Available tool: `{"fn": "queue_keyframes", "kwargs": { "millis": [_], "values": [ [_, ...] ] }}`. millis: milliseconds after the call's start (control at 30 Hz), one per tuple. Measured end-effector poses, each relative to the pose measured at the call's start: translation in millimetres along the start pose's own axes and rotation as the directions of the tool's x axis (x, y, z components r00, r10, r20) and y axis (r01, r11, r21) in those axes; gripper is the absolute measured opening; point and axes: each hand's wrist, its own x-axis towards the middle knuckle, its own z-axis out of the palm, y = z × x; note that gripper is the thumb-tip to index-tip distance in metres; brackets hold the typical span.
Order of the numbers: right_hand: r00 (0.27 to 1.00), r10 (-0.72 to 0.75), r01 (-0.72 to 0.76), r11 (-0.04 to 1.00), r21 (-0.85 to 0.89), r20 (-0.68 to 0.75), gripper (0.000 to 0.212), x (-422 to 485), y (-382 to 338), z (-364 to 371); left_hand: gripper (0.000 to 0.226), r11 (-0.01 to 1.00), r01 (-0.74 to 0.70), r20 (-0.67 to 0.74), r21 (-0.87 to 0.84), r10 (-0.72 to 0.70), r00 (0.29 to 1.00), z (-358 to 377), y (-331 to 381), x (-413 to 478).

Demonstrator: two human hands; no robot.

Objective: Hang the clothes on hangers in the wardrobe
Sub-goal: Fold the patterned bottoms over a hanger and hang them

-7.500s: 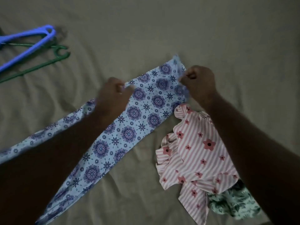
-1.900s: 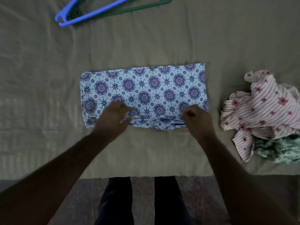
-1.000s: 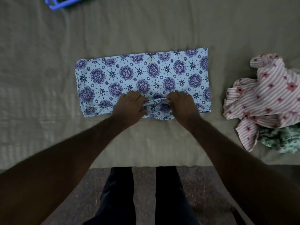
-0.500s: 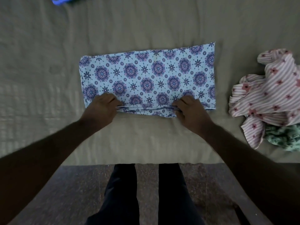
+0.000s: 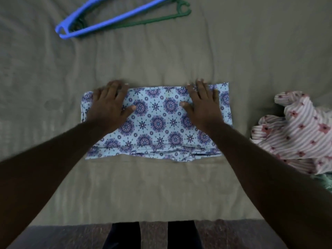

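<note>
Two hangers, one blue hanger (image 5: 115, 19) and one green hanger (image 5: 161, 18), lie at the bed's (image 5: 161, 60) far edge. One folded patterned garment (image 5: 158, 123) lies near the front edge, and the left hand (image 5: 109, 105) and right hand (image 5: 203, 106) press it with flat, straight fingers. One striped garment (image 5: 301, 133) lies at the right edge, perhaps with another beneath it.

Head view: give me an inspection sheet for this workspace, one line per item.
Surface: olive bed sheet, wrinkled.
Job's things: blue patterned garment lies folded flat at centre. The blue hanger and green hanger lie overlapping at the far left, unused. A crumpled pink striped garment is at the right edge, with a green garment peeking out at its near side.
Clutter: nothing seen.
Grippers: left hand and right hand, fingers straight, press flat on the folded garment's far edge.
Cables: nothing seen.
Surroundings: dark floor and the person's trouser legs at the bed's near edge; no wardrobe in view.
</note>
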Motion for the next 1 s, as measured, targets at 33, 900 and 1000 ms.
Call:
{"fn": "queue_keyframes", "kwargs": {
  "millis": [33,900,1000],
  "values": [
    [1.000,0.002,-0.002,1.000,-0.016,-0.006,0.067,2,9,2,0.078,1.000,0.002,0.014,0.026,-0.003,1.000,6,-2,1],
    [0.983,0.170,-0.173,0.984,-0.044,-0.073,0.070,-45,7,36,0.094,0.977,-0.165,0.004,0.137,0.166,0.986,39,20,-54],
    [0.936,0.338,-0.341,0.940,-0.014,-0.098,0.074,-61,42,30,0.092,0.972,-0.192,-0.006,0.134,0.195,0.981,37,3,-68]
  ]
}}
